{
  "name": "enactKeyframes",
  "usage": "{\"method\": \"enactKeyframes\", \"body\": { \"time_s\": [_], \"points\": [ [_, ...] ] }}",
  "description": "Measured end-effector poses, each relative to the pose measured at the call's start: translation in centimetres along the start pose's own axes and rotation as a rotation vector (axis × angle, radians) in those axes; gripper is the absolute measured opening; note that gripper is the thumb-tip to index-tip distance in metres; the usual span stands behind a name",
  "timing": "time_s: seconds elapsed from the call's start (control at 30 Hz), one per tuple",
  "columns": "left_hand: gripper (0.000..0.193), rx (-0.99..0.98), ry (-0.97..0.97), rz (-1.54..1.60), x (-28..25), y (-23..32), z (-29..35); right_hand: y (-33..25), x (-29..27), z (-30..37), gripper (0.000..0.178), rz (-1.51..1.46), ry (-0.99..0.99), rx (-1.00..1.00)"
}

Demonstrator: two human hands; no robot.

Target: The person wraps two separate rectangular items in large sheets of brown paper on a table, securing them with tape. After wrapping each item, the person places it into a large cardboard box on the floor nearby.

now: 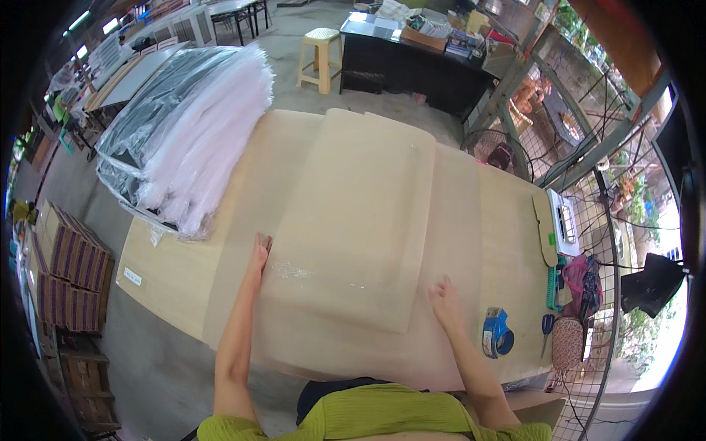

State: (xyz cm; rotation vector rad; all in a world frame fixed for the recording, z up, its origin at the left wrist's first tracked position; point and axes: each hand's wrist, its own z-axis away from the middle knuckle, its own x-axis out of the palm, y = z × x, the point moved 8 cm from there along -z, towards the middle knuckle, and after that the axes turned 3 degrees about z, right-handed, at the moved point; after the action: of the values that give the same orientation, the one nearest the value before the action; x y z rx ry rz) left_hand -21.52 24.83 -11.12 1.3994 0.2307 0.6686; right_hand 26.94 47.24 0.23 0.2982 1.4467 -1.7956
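Large tan sheets that look like wrapping paper cover the middle of the table. The upper sheet (353, 213) has a rounded, curled right side and lies over a wider lower sheet (456, 220). Shiny patches, maybe clear tape, mark its lower part. My left hand (262, 248) is open at the upper sheet's left edge, fingers pointing away from me. My right hand (443, 300) is over the lower sheet, right of the upper one, with one finger stretched and the others loosely bent. It is slightly blurred, and nothing shows in it.
On the table (165, 283), a plastic-wrapped stack of white foam sheets (209, 140) fills the far left. To the right are a blue tape dispenser (497, 334), scissors (547, 327) and a woven holder (567, 344). Behind stand a stool (321, 60), a fan (496, 151) and a cluttered desk (412, 73).
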Motion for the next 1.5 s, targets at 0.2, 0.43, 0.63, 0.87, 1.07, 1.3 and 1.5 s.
{"method": "enactKeyframes", "body": {
  "time_s": [0.2,0.43,0.63,0.87,1.07,1.3,1.5],
  "points": [
    [0.090,-0.075,-0.244,-0.398,20.3,-2.3,16.0,-9.6,-2.0,-3.6,0.052,0.108,0.248,-0.351],
    [0.052,0.202,-0.720,-0.891,32.1,12.9,-0.2,-2.9,12.8,11.9,0.031,-1.122,-0.905,0.351],
    [0.064,0.792,-0.498,-1.261,47.5,10.1,-21.2,-1.4,17.0,17.1,0.034,-1.555,-0.874,0.952],
    [0.049,0.678,-0.442,-1.436,41.8,6.0,-28.7,-0.8,11.8,14.6,0.044,-1.826,-0.484,0.541],
    [0.057,0.131,-0.138,-1.411,19.4,11.6,-23.4,8.6,1.5,-0.6,0.035,-1.728,0.037,0.183],
    [0.052,0.242,0.397,-1.283,16.1,10.8,-0.3,-2.9,-2.3,-16.9,0.089,-0.504,-0.126,-0.027],
    [0.054,0.084,-0.754,-0.769,31.3,2.7,23.8,-4.7,-2.7,-8.7,0.090,0.319,-0.136,-0.538]
  ]
}}
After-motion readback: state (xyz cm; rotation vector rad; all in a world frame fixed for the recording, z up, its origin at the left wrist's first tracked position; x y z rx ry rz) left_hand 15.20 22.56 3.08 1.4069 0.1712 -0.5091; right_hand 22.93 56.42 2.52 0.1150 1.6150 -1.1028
